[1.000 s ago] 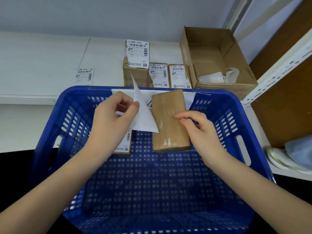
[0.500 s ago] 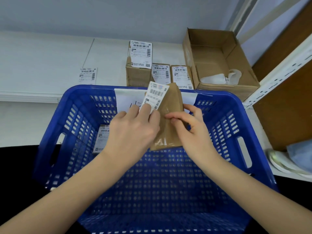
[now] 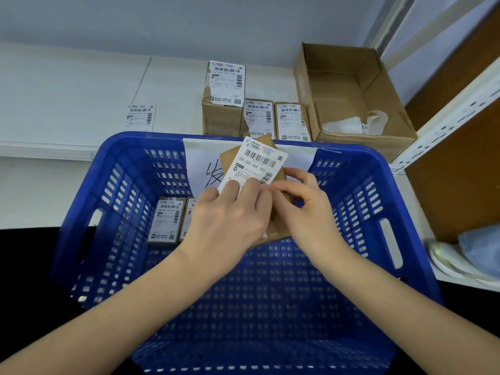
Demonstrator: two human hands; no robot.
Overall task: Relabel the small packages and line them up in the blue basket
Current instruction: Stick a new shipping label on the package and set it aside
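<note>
Over the blue basket [image 3: 351, 169], I hold a small brown package [image 3: 278, 228] tilted up between both hands while a white barcode label [image 3: 257, 163] goes onto its face. My left hand [image 3: 230, 220] curls its fingers [image 3: 232, 188] onto the lower edge of the label, pinching it against the package; the label's upper part stands clear above my knuckles at 12 o'clock. My right hand [image 3: 308, 209] grips the package from its 3 o'clock side, the fingers bent round its edge and meeting the label's lower corner. Whether the label is already stuck flat to the cardboard, I cannot tell.

Inside the basket, at 9 o'clock from my hands, two labelled packages [image 3: 166, 221] lie side by side on the floor of the basket against the left wall, the second partly hidden behind my left hand. A white paper sheet [image 3: 200, 163] with black handwriting is taped over the basket's far rim.

Beyond the basket at 12 o'clock, on the white tabletop [image 3: 67, 85], a taller labelled box [image 3: 223, 101] stands touching two shorter labelled boxes [image 3: 276, 120] lined up to its right. At 1 o'clock sits an open cardboard carton [image 3: 351, 85] with crumpled white backing paper [image 3: 357, 123] in its bottom. At 10 o'clock a loose label [image 3: 140, 116] lies flat on the tabletop, well apart from the boxes. A metal shelf upright [image 3: 446, 109] runs along the right.
</note>
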